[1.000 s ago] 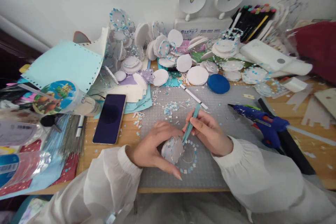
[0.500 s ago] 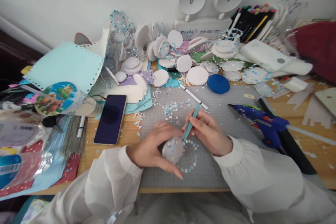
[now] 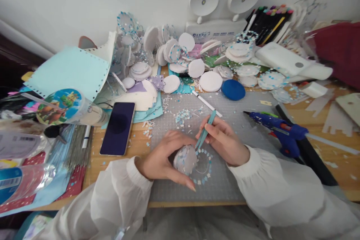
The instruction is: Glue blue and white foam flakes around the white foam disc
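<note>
My left hand (image 3: 165, 159) is curled around a round white piece (image 3: 186, 159) dotted with small pale-blue and white bits, gripping it between thumb and fingers. A thin ring (image 3: 208, 168) beaded with tiny blue and white pieces extends to its right over the grey cutting mat (image 3: 171, 191). My right hand (image 3: 221, 137) pinches teal tweezers (image 3: 208, 129); their tips point down at the ring's upper left edge, beside the white piece. Whether the tips hold a bit is too small to tell. Loose blue and white bits (image 3: 182, 116) lie in a pile beyond my hands.
A white pen (image 3: 206, 103) lies behind my right hand. To the right rests a blue glue gun (image 3: 281, 131) with a glue stick in it. A phone (image 3: 118, 129) and a lidded cup (image 3: 70, 107) are at left. White discs (image 3: 210, 81) and a blue disc (image 3: 233, 89) crowd the back.
The tweezers have tilted slightly, their upper end shifting right. My left hand keeps its hold on the white piece. The whole view has shifted a little.
</note>
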A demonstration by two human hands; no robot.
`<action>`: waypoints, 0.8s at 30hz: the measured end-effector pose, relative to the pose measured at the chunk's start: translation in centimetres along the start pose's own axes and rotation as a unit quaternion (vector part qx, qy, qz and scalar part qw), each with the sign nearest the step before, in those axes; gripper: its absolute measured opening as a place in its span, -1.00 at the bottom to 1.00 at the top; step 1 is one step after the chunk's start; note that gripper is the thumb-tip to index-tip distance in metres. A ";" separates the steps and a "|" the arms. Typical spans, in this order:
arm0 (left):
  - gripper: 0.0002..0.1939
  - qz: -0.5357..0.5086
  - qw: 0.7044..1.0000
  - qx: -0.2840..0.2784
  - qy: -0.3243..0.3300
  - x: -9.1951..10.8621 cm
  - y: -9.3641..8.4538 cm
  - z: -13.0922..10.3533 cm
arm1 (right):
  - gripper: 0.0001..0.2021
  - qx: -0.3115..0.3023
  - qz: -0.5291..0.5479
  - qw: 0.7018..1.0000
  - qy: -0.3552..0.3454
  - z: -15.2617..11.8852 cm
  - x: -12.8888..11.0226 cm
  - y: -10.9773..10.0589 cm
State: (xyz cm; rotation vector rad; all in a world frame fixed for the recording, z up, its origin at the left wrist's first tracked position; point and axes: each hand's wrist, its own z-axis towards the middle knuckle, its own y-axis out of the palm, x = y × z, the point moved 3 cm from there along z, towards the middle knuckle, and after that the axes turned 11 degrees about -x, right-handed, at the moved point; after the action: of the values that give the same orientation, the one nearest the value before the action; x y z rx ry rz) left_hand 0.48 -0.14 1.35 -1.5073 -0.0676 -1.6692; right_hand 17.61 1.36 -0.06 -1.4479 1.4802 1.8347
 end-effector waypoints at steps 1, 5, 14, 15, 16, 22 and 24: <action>-0.27 -0.002 1.000 -0.002 -0.004 0.0 0.0 0.0 | -0.77 -0.002 -0.002 1.000 -0.001 0.0 0.0 0.0; -0.26 -0.003 1.000 -0.002 -0.007 -0.1 0.0 0.1 | -0.77 -0.010 -0.024 1.000 -0.006 -0.1 0.0 0.1; -0.15 -0.046 0.994 0.011 -0.095 -0.5 0.2 -0.8 | -0.80 0.091 0.078 0.993 -0.011 0.5 -0.6 -0.9; -0.14 -0.043 0.993 0.013 -0.106 -0.6 0.2 -0.9 | -0.80 0.099 0.088 0.991 -0.010 0.7 -0.6 -1.1; -0.14 -0.039 0.992 0.016 -0.115 -0.6 0.1 -0.9 | -0.81 0.106 0.097 0.990 -0.010 0.8 -0.5 -1.2; -0.16 -0.077 0.984 0.034 -0.157 -1.2 0.2 -1.0 | -0.78 0.121 0.146 0.982 -0.005 1.5 0.3 -1.8; -0.14 -0.092 0.981 0.044 -0.163 -1.5 0.2 -1.1 | -0.78 0.119 0.158 0.980 -0.004 1.7 0.4 -1.8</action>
State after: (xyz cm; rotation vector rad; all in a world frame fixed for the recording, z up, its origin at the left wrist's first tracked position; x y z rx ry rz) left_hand -0.39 -0.07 -0.29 -1.7343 -0.4642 -1.5220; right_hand 18.05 3.38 -1.43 -1.1421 1.9407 1.7538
